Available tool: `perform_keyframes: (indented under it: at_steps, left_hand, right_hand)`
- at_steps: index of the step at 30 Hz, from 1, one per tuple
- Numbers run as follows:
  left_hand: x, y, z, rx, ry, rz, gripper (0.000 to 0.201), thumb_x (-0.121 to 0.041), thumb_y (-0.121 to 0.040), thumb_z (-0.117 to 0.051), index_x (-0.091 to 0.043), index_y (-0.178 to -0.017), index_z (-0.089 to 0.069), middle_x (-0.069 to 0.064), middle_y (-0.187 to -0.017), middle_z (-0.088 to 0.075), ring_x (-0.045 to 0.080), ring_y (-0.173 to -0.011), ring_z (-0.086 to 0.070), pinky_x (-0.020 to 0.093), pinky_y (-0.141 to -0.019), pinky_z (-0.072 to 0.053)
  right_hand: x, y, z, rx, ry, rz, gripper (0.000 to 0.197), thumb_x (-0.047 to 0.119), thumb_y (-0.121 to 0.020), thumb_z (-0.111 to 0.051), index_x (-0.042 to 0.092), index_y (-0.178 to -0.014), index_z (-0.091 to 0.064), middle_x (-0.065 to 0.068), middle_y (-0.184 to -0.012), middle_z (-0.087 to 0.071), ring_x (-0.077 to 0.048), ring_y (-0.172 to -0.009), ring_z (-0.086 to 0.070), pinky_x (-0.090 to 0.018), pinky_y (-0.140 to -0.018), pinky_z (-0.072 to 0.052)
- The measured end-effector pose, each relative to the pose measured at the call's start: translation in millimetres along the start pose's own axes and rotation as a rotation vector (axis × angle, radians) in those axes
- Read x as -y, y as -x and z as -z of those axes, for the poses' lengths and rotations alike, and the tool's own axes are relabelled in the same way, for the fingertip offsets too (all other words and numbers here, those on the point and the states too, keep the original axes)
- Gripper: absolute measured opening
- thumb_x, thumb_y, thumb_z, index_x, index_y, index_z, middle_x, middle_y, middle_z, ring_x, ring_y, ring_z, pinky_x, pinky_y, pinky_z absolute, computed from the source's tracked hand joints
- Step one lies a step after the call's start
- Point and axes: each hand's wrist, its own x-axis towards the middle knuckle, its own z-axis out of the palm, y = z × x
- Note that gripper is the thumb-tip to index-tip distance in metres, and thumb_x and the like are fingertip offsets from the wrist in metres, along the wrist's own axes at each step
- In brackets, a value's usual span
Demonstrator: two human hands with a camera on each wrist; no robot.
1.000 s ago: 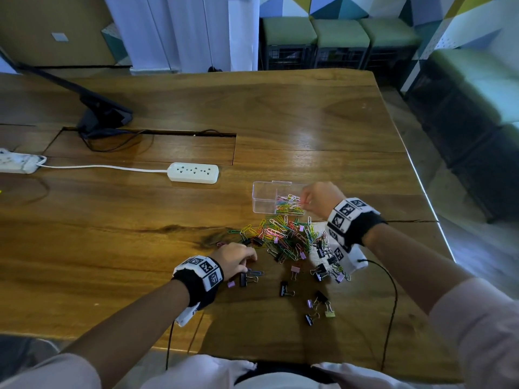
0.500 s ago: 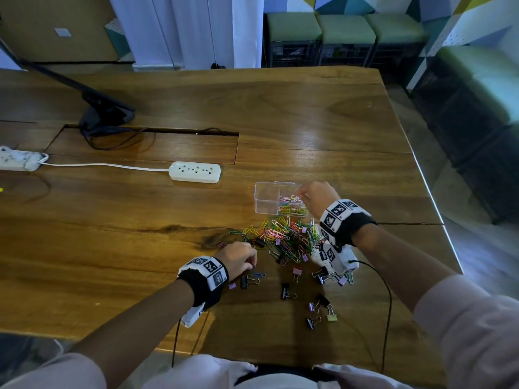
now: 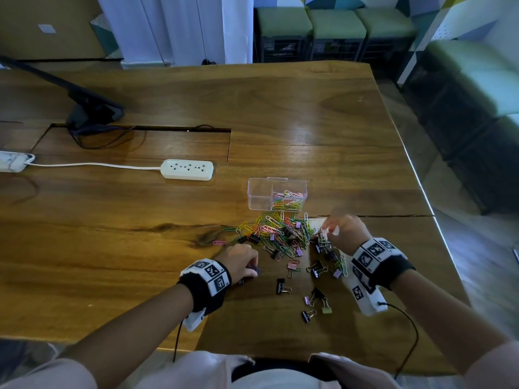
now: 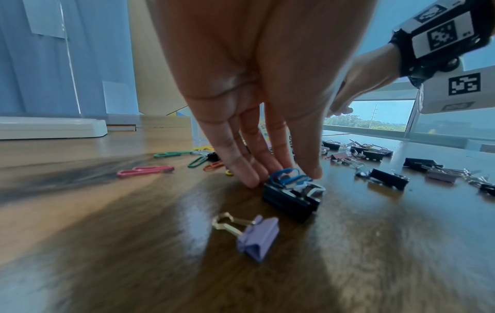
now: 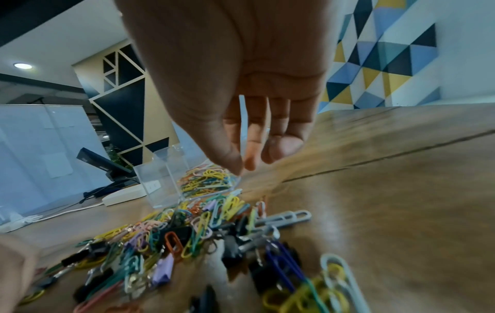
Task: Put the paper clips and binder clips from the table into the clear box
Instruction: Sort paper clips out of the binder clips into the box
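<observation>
The clear box [image 3: 261, 192] stands on the wooden table and has coloured paper clips [image 3: 288, 200] in its right compartment. In front of it lies a pile of paper clips and binder clips [image 3: 280, 234]. My left hand [image 3: 243, 262] is at the pile's near left. Its fingers and thumb [image 4: 284, 171] pinch a blue paper clip [image 4: 284, 177] that lies on a black binder clip [image 4: 290, 199]. My right hand [image 3: 341, 231] hovers over the pile's right end. Its fingers [image 5: 246, 165] hang loose and hold nothing.
Loose binder clips [image 3: 316, 300] are scattered toward me, among them a purple one [image 4: 258, 239] below my left palm. A white power strip [image 3: 187, 169] lies left of the box and a black monitor stand [image 3: 92, 110] stands farther back. The table's right edge [image 3: 421, 186] is near.
My right hand has drawn back from the box to the right end of the pile. My left hand has stayed at the binder clips.
</observation>
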Motion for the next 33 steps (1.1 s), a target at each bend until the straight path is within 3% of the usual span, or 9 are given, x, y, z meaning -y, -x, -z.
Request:
perform_keyframes:
  at_steps: [3,6,11,13,16,20,24,28,33]
  left_hand:
    - [-3,0,2,0.017,-0.015,0.031,0.028,-0.029,-0.087,-0.064,-0.011,-0.107,-0.059,0.004,-0.113,-0.056,0.02,-0.106,-0.053,0.03,-0.087,-0.043]
    - [-3,-1,2,0.022,-0.005,0.056,0.026,-0.026,-0.088,-0.063,-0.009,-0.107,-0.061,0.006,-0.113,-0.058,0.022,-0.108,-0.054,0.032,-0.089,-0.044]
    - [-6,-5,4,0.035,-0.033,0.075,0.024,-0.023,-0.09,-0.061,-0.007,-0.107,-0.062,0.007,-0.113,-0.061,0.022,-0.109,-0.055,0.031,-0.09,-0.044]
    - [-8,-6,4,0.047,-0.05,0.083,0.023,-0.022,-0.09,-0.06,-0.006,-0.107,-0.061,0.008,-0.114,-0.061,0.023,-0.108,-0.055,0.032,-0.09,-0.044]
    - [-9,-6,2,0.066,-0.094,0.092,0.02,-0.02,-0.093,-0.056,-0.006,-0.107,-0.058,0.009,-0.113,-0.058,0.025,-0.105,-0.056,0.032,-0.085,-0.044]
    - [-14,-7,-3,0.044,-0.179,0.104,0.015,-0.015,-0.095,-0.052,-0.005,-0.104,-0.057,0.011,-0.11,-0.057,0.027,-0.099,-0.058,0.034,-0.079,-0.047]
    - [-19,-8,-4,0.049,-0.215,0.099,0.01,-0.006,-0.092,-0.051,-0.002,-0.1,-0.057,0.013,-0.104,-0.057,0.029,-0.093,-0.059,0.034,-0.075,-0.048]
    - [-19,-8,-8,0.044,-0.241,0.08,0.011,-0.002,-0.088,-0.056,-0.003,-0.099,-0.057,0.012,-0.104,-0.058,0.028,-0.092,-0.058,0.034,-0.075,-0.048]
    - [-20,-12,-2,0.062,-0.185,0.122,0.014,-0.009,-0.089,-0.058,-0.003,-0.101,-0.058,0.013,-0.105,-0.061,0.029,-0.096,-0.061,0.035,-0.077,-0.05]
  right_hand:
    - [-24,9,-8,0.072,-0.027,-0.098,0.01,0.022,-0.083,-0.066,0.025,-0.089,-0.059,0.003,-0.094,-0.066,-0.006,-0.079,-0.059,-0.019,-0.071,-0.05]
    - [-41,20,-14,0.176,-0.047,-0.209,0.024,0.032,-0.072,-0.076,0.025,-0.082,-0.055,0.006,-0.087,-0.064,-0.007,-0.078,-0.059,-0.021,-0.073,-0.051]
    - [-51,30,-24,0.182,-0.04,-0.277,0.036,0.04,-0.063,-0.081,0.02,-0.084,-0.059,0.006,-0.086,-0.061,-0.011,-0.085,-0.059,-0.028,-0.081,-0.053]
    - [-50,30,-28,0.151,-0.057,-0.295,0.036,0.042,-0.065,-0.079,0.016,-0.083,-0.062,0.003,-0.084,-0.064,-0.011,-0.078,-0.059,-0.028,-0.076,-0.055]
    - [-45,32,-30,0.124,-0.065,-0.302,0.039,0.043,-0.068,-0.077,0.006,-0.075,-0.07,-0.001,-0.069,-0.064,-0.011,-0.061,-0.052,-0.025,-0.056,-0.048]
    - [-39,29,-31,0.132,-0.095,-0.314,0.029,0.041,-0.07,-0.076,0.022,-0.051,-0.068,0.005,-0.053,-0.062,-0.008,-0.052,-0.047,-0.019,-0.046,-0.039]
    - [-29,23,-31,0.147,-0.143,-0.317,0.022,0.025,-0.078,-0.074,0.02,-0.056,-0.069,0.001,-0.064,-0.071,-0.006,-0.053,-0.055,-0.021,-0.053,-0.05]
    - [-22,20,-33,0.132,-0.155,-0.296,0.011,0.014,-0.081,-0.07,0.014,-0.07,-0.067,0.001,-0.07,-0.068,-0.003,-0.053,-0.061,-0.014,-0.044,-0.049]
    - [-22,19,-25,0.214,-0.133,-0.252,0.006,0.012,-0.081,-0.069,0.014,-0.075,-0.067,0.0,-0.077,-0.068,-0.011,-0.068,-0.068,-0.023,-0.06,-0.058]
